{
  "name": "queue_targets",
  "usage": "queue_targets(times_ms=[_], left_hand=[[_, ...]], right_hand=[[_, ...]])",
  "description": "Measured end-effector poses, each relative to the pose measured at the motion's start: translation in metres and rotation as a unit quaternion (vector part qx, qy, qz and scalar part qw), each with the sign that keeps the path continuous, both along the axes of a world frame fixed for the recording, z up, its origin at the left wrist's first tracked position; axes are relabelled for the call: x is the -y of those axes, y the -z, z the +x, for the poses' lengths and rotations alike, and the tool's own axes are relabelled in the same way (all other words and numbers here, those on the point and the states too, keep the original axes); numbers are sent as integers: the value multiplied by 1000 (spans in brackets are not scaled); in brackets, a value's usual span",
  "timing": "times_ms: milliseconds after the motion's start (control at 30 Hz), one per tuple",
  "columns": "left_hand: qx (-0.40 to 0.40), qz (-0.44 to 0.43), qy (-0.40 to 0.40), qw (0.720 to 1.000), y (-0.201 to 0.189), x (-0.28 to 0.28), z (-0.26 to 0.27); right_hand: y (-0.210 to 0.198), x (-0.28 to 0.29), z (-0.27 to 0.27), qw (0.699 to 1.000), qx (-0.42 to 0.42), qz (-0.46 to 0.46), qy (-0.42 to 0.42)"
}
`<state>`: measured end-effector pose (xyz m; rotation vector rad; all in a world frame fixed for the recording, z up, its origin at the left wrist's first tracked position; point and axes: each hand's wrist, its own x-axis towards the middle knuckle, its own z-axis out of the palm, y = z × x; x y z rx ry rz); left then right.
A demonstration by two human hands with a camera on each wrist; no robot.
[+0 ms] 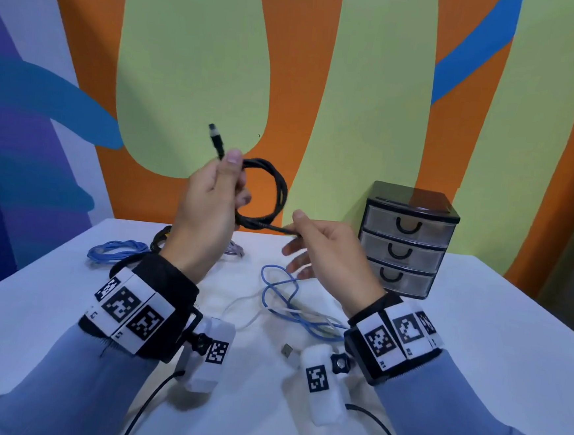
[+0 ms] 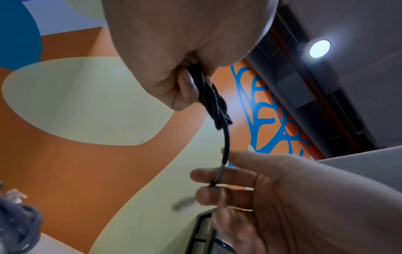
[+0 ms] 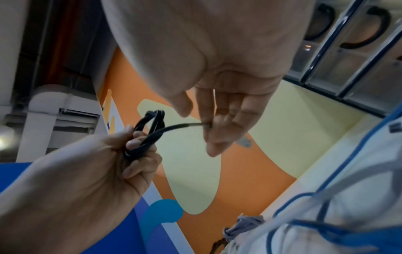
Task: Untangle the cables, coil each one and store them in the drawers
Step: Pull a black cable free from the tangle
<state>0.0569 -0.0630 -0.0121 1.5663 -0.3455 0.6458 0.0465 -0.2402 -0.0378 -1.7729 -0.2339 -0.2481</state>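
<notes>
Black cable [image 1: 273,195] coil is clamped in left hand [image 1: 207,207], above table [image 1: 475,335]; its tail is pinched by right hand [image 1: 331,251]. Risks: coil springs open if grip slackens. Blue-white tangle [image 1: 292,307] unsorted; drawers [image 1: 405,240] closed.

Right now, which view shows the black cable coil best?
Head view: the black cable coil shows as full loops in the left hand. Left wrist sees it edge-on under the palm; right wrist shows smaller, partly overlapped loops.
</notes>
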Motion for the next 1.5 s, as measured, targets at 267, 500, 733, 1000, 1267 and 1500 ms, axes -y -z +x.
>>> queue_targets(times_ms=[267,500,733,1000,1267,1500], left_hand=[[5,59,79,995,6,13,-5],[-41,-6,60,997,11,6,7],[-61,68,36,995,17,9,9],[-46,186,29,981,15,12,3],[-38,188,46,980,15,14,1],[-46,211,72,974,15,11,2]], right_hand=[[4,5,8,986,17,165,-27],[3,7,1,984,28,108,-141],[-7,2,-5,941,-63,277,-185],[-4,2,-5,990,128,0,-58],[-1,-4,-2,986,159,40,34],[-11,0,-9,984,36,177,-3]])
